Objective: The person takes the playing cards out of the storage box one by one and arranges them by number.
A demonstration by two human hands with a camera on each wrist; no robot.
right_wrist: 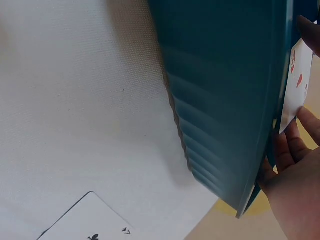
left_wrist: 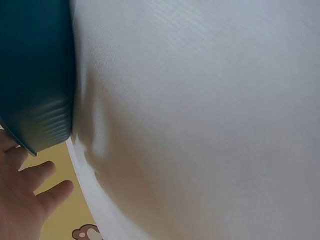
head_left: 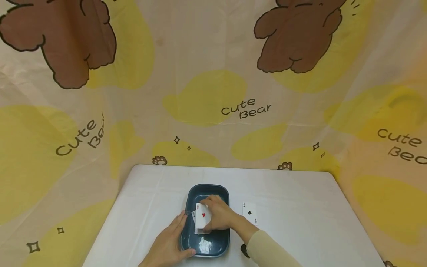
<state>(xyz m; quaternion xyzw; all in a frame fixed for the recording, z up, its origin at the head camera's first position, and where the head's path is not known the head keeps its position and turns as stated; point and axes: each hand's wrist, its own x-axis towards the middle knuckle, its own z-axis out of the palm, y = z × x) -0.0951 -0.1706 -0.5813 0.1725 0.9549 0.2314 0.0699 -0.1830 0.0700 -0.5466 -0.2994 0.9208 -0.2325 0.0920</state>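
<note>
My right hand (head_left: 221,215) reaches into a dark blue tray (head_left: 218,245) and pinches an ace of hearts playing card (head_left: 202,210) between thumb and fingers. In the right wrist view the ace shows face out above the tray's rim, the thumb at one end and the fingertips at the other. Beneath it lie other cards (head_left: 193,216), mostly hidden by the ace and the hand. My left hand (head_left: 169,237) rests along the tray's left side, fingers straight at the rim and thumb at the near corner. An ace of clubs (head_left: 249,213) lies face up to the tray's right.
The tray stands on a white-covered table (head_left: 290,207). A cloth (head_left: 200,111) printed with bears and yellow patches hangs behind the table and along both sides. A small dark object (head_left: 244,250) shows beside the right sleeve (head_left: 271,250).
</note>
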